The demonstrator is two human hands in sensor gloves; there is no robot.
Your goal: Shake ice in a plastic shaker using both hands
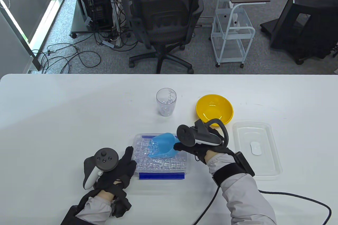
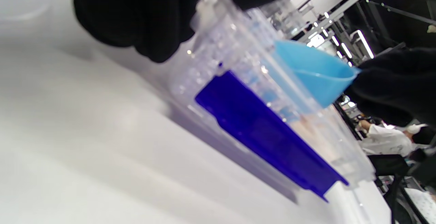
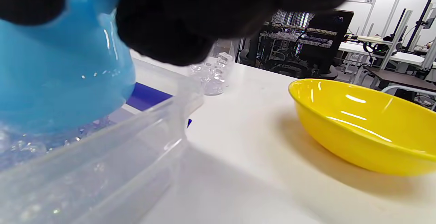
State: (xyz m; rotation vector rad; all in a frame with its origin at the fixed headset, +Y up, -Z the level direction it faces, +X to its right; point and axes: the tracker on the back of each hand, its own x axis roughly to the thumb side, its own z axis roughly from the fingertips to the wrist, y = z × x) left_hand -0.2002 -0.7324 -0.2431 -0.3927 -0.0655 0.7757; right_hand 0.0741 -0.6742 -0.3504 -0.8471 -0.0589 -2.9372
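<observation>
A clear plastic shaker cup (image 1: 166,102) stands upright and lidless at mid table with some ice in its bottom; it also shows in the right wrist view (image 3: 213,74). A clear ice box (image 1: 184,165) full of ice cubes sits near the front. My right hand (image 1: 196,148) grips a blue scoop (image 1: 162,148) that holds ice, low over the box; the scoop also shows in the right wrist view (image 3: 61,67). My left hand (image 1: 124,167) rests against the box's left wall, fingers on its rim (image 2: 204,16).
A yellow bowl (image 1: 214,109) sits right of the shaker, also in the right wrist view (image 3: 368,128). A clear box lid (image 1: 254,149) lies at the right. A blue clip (image 1: 161,176) runs along the box's front edge. An office chair (image 1: 166,19) stands beyond the table.
</observation>
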